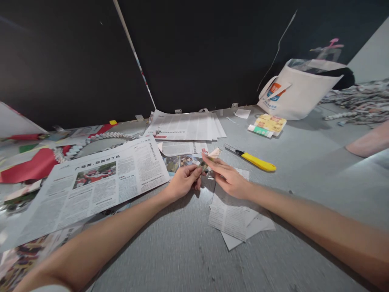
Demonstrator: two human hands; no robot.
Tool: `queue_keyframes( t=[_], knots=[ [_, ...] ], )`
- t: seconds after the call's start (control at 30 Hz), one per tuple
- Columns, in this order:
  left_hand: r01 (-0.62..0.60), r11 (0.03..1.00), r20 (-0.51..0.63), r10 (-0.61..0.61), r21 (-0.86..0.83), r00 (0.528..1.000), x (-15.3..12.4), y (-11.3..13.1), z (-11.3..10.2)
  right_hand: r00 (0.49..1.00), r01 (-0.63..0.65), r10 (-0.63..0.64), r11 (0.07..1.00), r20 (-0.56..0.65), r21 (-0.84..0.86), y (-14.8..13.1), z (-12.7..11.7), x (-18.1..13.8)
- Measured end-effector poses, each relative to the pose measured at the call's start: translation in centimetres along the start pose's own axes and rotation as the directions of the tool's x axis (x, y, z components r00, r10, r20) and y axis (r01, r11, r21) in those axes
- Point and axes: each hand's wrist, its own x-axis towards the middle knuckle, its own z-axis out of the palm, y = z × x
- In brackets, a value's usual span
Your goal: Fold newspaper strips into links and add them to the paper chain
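Note:
My left hand (pixel 186 180) is closed, pinching a small folded piece of paper (pixel 215 153) between thumb and fingers. Against the same piece, my right hand (pixel 231 180) has its fingers nearly straight and pressed together. Much of the paper is hidden by the fingers. Cut newspaper pieces (pixel 229 221) lie in a loose pile under and in front of my right hand. A yellow utility knife (pixel 258 161), its blade out, rests on the grey table just beyond that hand. To my left spreads a large newspaper sheet (pixel 127 178).
More newspaper sheets (pixel 185 126) are stacked by the dark panel (pixel 197 52). Farther right are a yellow-and-green packet (pixel 267 125), a white bag (pixel 300 91) and a heap of folded paper strips (pixel 361 101). A woven paper chain (pixel 79 148) and red paper (pixel 33 166) sit at left. Another person's arm (pixel 370 140) shows at right.

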Motion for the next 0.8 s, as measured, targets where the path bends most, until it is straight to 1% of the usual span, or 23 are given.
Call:
queue_keyframes(
  t=[0.07, 0.13, 0.2, 0.33, 0.47, 0.57, 0.63, 0.73, 0.8],
  knots=[
    [0.009, 1.0, -0.01, -0.009, 0.006, 1.0, 0.0, -0.1, 0.0, 0.994, -0.082, 0.084, 0.996, -0.074, 0.025, 0.0, -0.1, 0.0],
    [0.01, 1.0, -0.011, -0.009, 0.023, 1.0, 0.0, -0.3, 0.0, 0.975, -0.158, 0.163, 0.987, -0.149, 0.043, 0.3, -0.2, 0.1],
    [0.012, 0.999, -0.011, -0.012, 0.03, 1.0, 0.0, -0.3, 0.0, 0.958, -0.203, 0.21, 0.978, -0.197, 0.057, 0.7, -0.2, 0.0],
    [0.034, 0.999, -0.019, -0.034, 0.024, 0.999, 0.1, -0.3, 0.1, 0.953, -0.201, 0.211, 0.977, -0.219, 0.071, 1.0, -0.1, -0.1],
    [0.034, 0.999, -0.026, -0.033, 0.023, 0.999, 0.1, -0.3, 0.1, 0.954, -0.188, 0.204, 0.978, -0.22, 0.092, 0.8, -0.1, -0.3],
    [0.034, 0.999, -0.019, -0.034, 0.017, 0.999, 0.0, -0.4, 0.1, 0.961, -0.175, 0.189, 0.981, -0.203, 0.084, 0.6, 0.0, -0.3],
    [0.036, 0.999, -0.019, -0.035, 0.027, 0.999, 0.0, -0.3, 0.0, 0.977, -0.133, 0.141, 0.989, -0.161, 0.058, 0.5, 0.0, -0.3],
    [0.03, 0.998, -0.012, -0.029, 0.05, 1.0, -0.1, -0.1, 0.0, 0.999, -0.02, 0.021, 1.0, -0.032, 0.009, 0.5, 0.2, -0.3],
    [0.013, 0.998, 0.001, -0.013, 0.058, 1.0, -0.1, 0.1, 0.0, 0.997, 0.058, -0.056, 0.998, 0.06, -0.022, 0.6, 0.4, -0.4]
  ],
)
